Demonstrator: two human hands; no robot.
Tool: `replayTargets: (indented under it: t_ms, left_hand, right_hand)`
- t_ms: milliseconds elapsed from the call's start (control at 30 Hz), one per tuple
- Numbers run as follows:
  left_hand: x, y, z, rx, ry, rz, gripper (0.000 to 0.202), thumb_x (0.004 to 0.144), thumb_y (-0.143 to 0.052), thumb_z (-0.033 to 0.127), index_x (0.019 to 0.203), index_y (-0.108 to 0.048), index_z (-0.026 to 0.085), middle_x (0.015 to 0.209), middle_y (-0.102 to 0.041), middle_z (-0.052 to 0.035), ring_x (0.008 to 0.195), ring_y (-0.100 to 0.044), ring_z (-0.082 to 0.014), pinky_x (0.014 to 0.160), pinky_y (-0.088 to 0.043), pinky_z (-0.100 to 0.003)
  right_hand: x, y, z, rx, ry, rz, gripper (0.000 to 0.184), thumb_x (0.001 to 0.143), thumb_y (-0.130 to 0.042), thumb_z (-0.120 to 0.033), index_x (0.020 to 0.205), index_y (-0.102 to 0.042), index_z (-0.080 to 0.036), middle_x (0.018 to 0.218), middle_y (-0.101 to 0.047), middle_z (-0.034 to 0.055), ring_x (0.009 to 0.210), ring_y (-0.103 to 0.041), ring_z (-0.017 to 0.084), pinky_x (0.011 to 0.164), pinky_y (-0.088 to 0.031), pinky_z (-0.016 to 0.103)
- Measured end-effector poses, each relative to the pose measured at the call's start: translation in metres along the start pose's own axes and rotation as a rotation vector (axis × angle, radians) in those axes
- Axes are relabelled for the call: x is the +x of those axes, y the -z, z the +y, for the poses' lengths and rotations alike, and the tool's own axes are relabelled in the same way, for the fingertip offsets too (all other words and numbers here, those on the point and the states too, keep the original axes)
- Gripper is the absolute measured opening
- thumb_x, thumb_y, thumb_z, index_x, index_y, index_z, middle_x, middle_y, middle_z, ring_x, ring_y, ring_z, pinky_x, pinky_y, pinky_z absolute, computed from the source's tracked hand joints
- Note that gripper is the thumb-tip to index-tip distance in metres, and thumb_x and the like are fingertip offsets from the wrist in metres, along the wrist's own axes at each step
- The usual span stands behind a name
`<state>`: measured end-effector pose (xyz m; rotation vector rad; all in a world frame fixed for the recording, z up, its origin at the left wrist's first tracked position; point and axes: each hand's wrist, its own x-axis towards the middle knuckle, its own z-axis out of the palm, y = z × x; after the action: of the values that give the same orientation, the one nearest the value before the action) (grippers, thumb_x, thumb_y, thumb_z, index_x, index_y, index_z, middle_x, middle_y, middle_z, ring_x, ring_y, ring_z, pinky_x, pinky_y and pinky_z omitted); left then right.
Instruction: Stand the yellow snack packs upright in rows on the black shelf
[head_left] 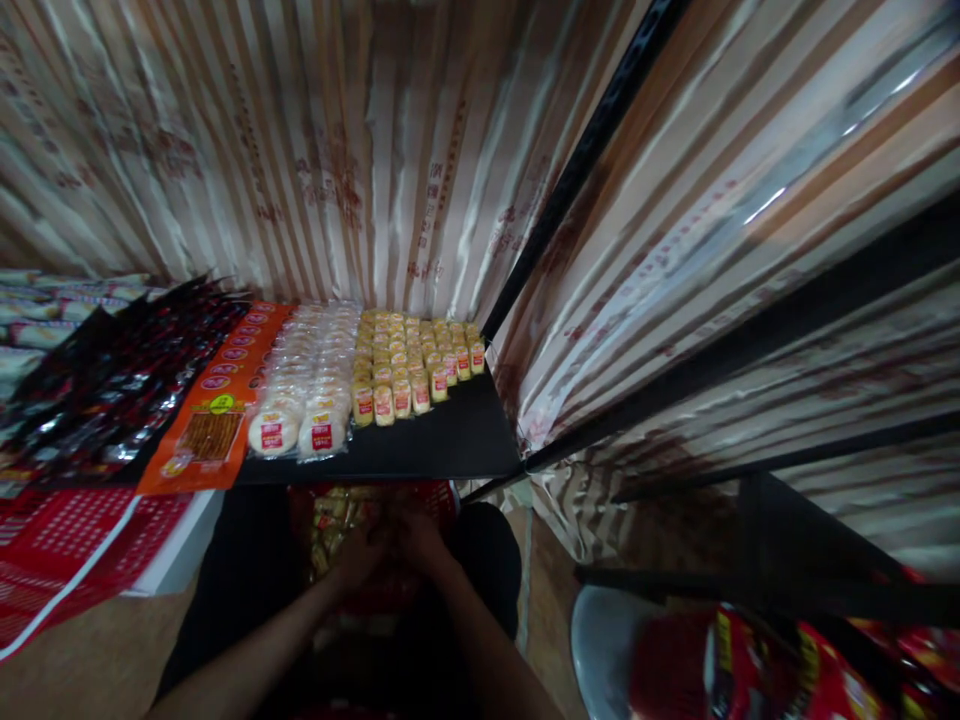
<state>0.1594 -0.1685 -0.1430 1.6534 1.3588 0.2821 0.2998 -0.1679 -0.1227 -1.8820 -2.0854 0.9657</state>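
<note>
Both my hands reach down into a red basket under the black shelf. My left hand and my right hand lie close together over small yellow wrapped snack packs in the basket. It is dark there and the fingers are curled, but what they hold is hidden. On the shelf above stand rows of small yellow packs with red labels, with the front right part of the shelf bare.
Left of the yellow packs lie stacks of round white cakes, orange packets and dark shiny packets. A striped plastic curtain backs the shelf. A black frame post rises at right. A red bag sits bottom right.
</note>
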Motion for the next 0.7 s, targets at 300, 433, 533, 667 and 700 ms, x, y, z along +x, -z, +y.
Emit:
replayTargets:
  t_ms: [300, 433, 533, 667, 700]
  left_hand:
    - [-0.015, 0.05, 0.021, -0.575, 0.14, -0.038, 0.019, 0.068, -0.05, 0.032, 0.069, -0.059, 0.016, 0.066, -0.062, 0.001, 0.06, -0.055, -0.0132, 0.056, -0.044, -0.023]
    - [-0.017, 0.064, 0.038, -0.669, 0.13, -0.052, 0.023, 0.066, -0.052, 0.037, 0.07, -0.058, 0.015, 0.059, -0.058, 0.0028, 0.051, -0.051, -0.0106, 0.049, -0.04, -0.021]
    - [-0.014, 0.074, 0.051, -0.653, 0.054, -0.1, 0.028, 0.065, -0.054, 0.039, 0.075, -0.06, 0.013, 0.06, -0.059, 0.0014, 0.051, -0.052, -0.0108, 0.047, -0.039, -0.021]
    - [-0.003, 0.086, 0.073, -0.593, -0.016, -0.172, 0.033, 0.067, -0.054, 0.042, 0.077, -0.059, 0.012, 0.059, -0.059, 0.0005, 0.048, -0.051, -0.0097, 0.045, -0.038, -0.02]
    - [0.0, 0.088, 0.078, -0.579, -0.024, -0.184, 0.034, 0.067, -0.054, 0.043, 0.077, -0.059, 0.012, 0.058, -0.059, 0.0006, 0.047, -0.051, -0.0095, 0.045, -0.038, -0.02]
  right_hand:
    - [-0.03, 0.034, -0.019, 0.079, 0.162, 0.1, 0.036, 0.074, -0.055, -0.012, 0.106, -0.063, -0.023, 0.102, -0.063, 0.0038, 0.096, -0.056, 0.016, 0.086, -0.042, 0.025]
    - [-0.04, 0.052, -0.03, 0.055, 0.225, 0.157, 0.039, 0.075, -0.06, -0.02, 0.113, -0.058, -0.024, 0.104, -0.059, 0.0042, 0.099, -0.052, 0.018, 0.087, -0.042, 0.028]
    - [-0.043, 0.062, -0.033, 0.039, 0.256, 0.232, 0.038, 0.075, -0.06, -0.02, 0.113, -0.057, -0.021, 0.103, -0.058, 0.0055, 0.099, -0.051, 0.019, 0.087, -0.042, 0.03]
    - [-0.044, 0.076, -0.032, 0.06, 0.282, 0.321, 0.035, 0.075, -0.061, -0.02, 0.11, -0.057, -0.021, 0.105, -0.058, 0.0052, 0.098, -0.051, 0.02, 0.087, -0.042, 0.032]
    - [-0.044, 0.079, -0.031, 0.061, 0.286, 0.341, 0.034, 0.076, -0.06, -0.02, 0.11, -0.057, -0.022, 0.105, -0.059, 0.0051, 0.098, -0.051, 0.02, 0.087, -0.042, 0.032]
